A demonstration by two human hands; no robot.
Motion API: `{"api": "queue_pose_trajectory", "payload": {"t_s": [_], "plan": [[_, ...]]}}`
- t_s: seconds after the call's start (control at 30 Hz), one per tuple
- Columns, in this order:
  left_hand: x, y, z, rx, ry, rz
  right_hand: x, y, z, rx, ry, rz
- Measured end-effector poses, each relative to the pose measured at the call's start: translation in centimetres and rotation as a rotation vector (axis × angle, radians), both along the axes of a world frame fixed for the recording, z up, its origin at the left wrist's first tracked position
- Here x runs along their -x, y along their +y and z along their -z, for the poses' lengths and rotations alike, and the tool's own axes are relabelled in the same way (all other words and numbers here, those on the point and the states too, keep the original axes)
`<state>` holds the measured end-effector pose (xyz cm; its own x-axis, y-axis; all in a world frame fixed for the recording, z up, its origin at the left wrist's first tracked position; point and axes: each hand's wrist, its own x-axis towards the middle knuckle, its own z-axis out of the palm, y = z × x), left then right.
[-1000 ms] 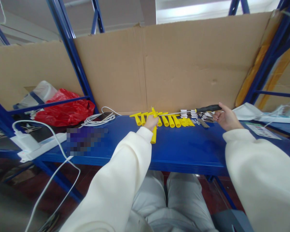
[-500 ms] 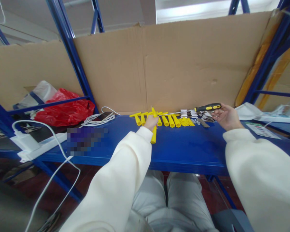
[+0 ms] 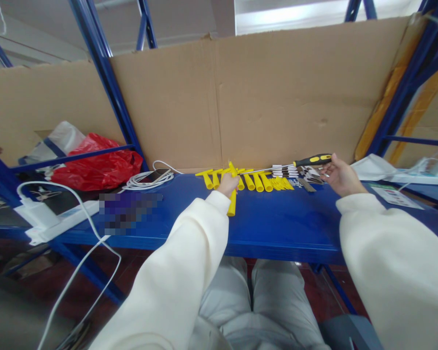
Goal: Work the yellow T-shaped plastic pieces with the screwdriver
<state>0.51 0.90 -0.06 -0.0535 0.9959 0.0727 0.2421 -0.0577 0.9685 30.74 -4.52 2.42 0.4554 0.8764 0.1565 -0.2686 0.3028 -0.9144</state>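
Yellow T-shaped tool in left hand, screwdriver in right

Plain, even yellow covers the T-shaped tool, which runs through the curled fingers of the left hand. Its narrow crossbar slants out beyond the knuckles, on the far side; its round stem widens as it emerges on the near side, ending in a broad, blunt butt. The middle is hidden by the grip, which is closed firmly around it.

Right of those fingers, the screwdriver's slim metal shaft lies almost level, its tip beside the crossbar; whether they touch, I cannot tell. Its handle is black with yellow patches. The right hand has the thumb and fingertips pinched together at the handle's end, the other fingers loosely bent.

Similar yellow tools lie in a row behind the left fingers, 2 of them plainly visible to their left and others to their right. Between the 2 hands, below the screwdriver, are small yellow pieces fanned in an overlapping line, a black-and-white striped stack and, nearest the right fingers, a flat grey strip. Blue tabletop spreads out on the near side of the fingers.
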Motion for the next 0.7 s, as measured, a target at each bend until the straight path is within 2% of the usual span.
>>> {"api": "queue_pose_trajectory", "payload": {"t_s": [0.27, 0.57, 0.7], "plan": [[-0.09, -0.08, -0.08, -0.011, 0.012, 0.003, -0.32, 0.23, 0.00, 0.032, 0.053, -0.054], [-0.13, -0.39, -0.22, -0.006, 0.012, 0.001, 0.36, -0.27, -0.49, 0.060, 0.097, -0.003], [-0.12, -0.29, -0.14, -0.019, 0.013, 0.003, -0.30, -0.01, -0.28, 0.043, 0.092, -0.040]]}}
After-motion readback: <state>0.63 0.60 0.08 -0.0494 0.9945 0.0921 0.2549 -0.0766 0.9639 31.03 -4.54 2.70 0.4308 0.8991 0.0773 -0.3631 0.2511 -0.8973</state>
